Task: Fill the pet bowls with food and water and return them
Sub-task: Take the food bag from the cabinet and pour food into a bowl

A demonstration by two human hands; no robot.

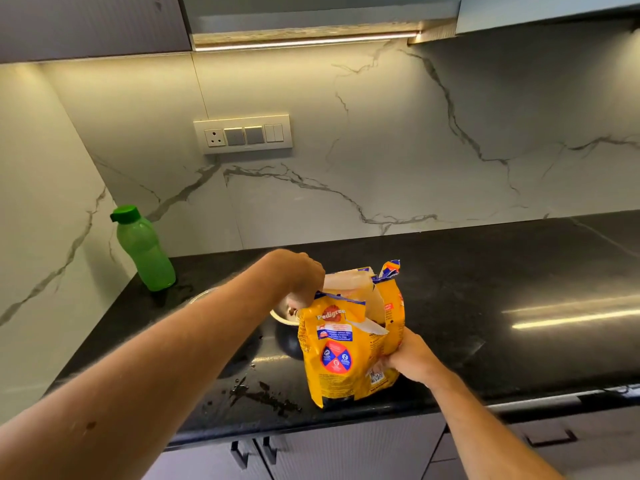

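One view only — the head camera, worn high and looking forward and down across a black counter toward the marble wall behind it. The wide lens bends the edges: the wall cabinets curve along the top, and the drawer fronts show at the bottom. Both forearms reach in from the lower edge, so the hands sit close, near the middle — the counter's left corner lies farther back.

Right hand grips the yellow food bag upright; left hand curls over a bowl.
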